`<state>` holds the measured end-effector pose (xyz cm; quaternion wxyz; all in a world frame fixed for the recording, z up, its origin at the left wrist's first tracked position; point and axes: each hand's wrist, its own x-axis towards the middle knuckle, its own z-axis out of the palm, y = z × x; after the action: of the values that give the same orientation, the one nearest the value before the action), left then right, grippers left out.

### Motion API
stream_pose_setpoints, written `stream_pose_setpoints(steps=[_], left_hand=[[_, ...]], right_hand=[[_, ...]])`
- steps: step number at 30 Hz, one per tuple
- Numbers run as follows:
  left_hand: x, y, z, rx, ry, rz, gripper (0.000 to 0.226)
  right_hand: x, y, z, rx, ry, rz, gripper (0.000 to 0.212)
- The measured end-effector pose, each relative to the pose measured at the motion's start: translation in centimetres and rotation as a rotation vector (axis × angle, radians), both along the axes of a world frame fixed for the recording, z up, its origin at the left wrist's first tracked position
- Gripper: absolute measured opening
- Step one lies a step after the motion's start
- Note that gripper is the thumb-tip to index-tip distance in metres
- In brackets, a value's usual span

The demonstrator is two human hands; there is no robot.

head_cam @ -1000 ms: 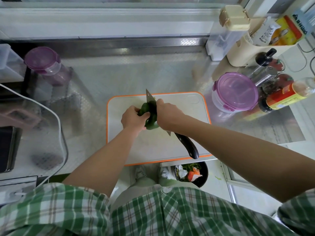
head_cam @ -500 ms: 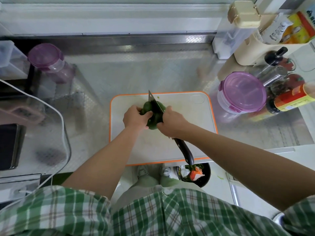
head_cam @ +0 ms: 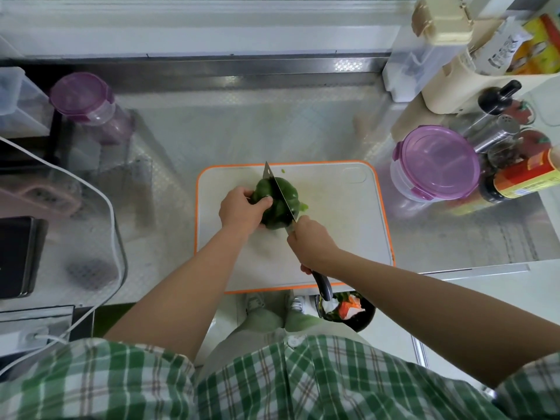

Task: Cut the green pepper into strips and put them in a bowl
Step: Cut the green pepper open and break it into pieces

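A dark green pepper (head_cam: 274,198) lies on the white cutting board with an orange rim (head_cam: 348,225) in the middle of the steel counter. My left hand (head_cam: 241,209) grips the pepper's left side. My right hand (head_cam: 312,245) holds the black handle of a knife (head_cam: 280,192), whose blade runs across the top of the pepper, tip pointing away from me. A small green scrap (head_cam: 304,206) sticks out at the pepper's right. No bowl shows in this view.
A round tub with a purple lid (head_cam: 436,163) stands right of the board, with sauce bottles (head_cam: 521,177) and shakers behind it. A purple-lidded jar (head_cam: 88,101) sits at the back left. A bin with scraps (head_cam: 348,310) is on the floor below the counter edge.
My right hand has slid back along the knife from the blade to the handle. The blade now lies across the pepper's top, and more of the pepper shows.
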<state>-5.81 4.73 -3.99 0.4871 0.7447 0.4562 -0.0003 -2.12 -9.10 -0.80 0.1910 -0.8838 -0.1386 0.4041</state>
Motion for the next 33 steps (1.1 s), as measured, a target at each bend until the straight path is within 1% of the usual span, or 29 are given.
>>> stream_pose_setpoints(steps=[3,4,8,10,14,18,20,22,24,30,33], left_hand=[[0.0,0.0,0.1,-0.071,-0.039,0.026,0.029],[0.0,0.1,0.2,-0.091,-0.038,0.03,0.029],[-0.2,0.6,-0.4,-0.195,-0.065,0.045,0.05],[-0.4,1.1,-1.6,-0.23,-0.086,0.045,0.054],[-0.5,0.9,-0.3,-0.292,-0.095,0.029,0.053],[-1.0,1.0,-0.6,-0.3,-0.132,0.052,0.063],[-1.2,1.0,-0.5,-0.304,-0.131,0.053,0.055],[-1.3,1.0,-0.1,-0.329,-0.139,0.058,0.041],[-1.2,1.0,-0.1,-0.346,-0.146,0.063,0.033],[-1.5,1.3,-0.4,-0.377,-0.166,0.048,0.025],[-2.0,1.6,-0.2,-0.431,-0.188,0.037,0.03]], right_hand=[[0.5,0.1,0.2,0.005,0.001,0.01,0.019],[0.5,0.2,0.2,-0.005,0.0,0.021,0.019],[0.0,0.3,-0.6,-0.016,-0.006,0.004,0.018],[-0.2,0.5,-1.0,-0.018,-0.015,-0.006,0.012],[-0.1,1.0,-1.6,-0.033,-0.036,0.032,0.002],[0.0,1.0,-1.2,-0.029,-0.001,-0.002,0.009],[0.4,0.8,-0.8,-0.034,0.035,-0.024,0.013],[0.6,0.7,-0.7,-0.05,0.05,-0.014,0.014],[0.4,0.8,-1.1,-0.047,0.059,-0.028,0.014],[0.1,1.9,-3.3,-0.018,-0.063,-0.028,0.009],[0.3,1.7,-3.2,-0.011,-0.034,-0.044,0.009]])
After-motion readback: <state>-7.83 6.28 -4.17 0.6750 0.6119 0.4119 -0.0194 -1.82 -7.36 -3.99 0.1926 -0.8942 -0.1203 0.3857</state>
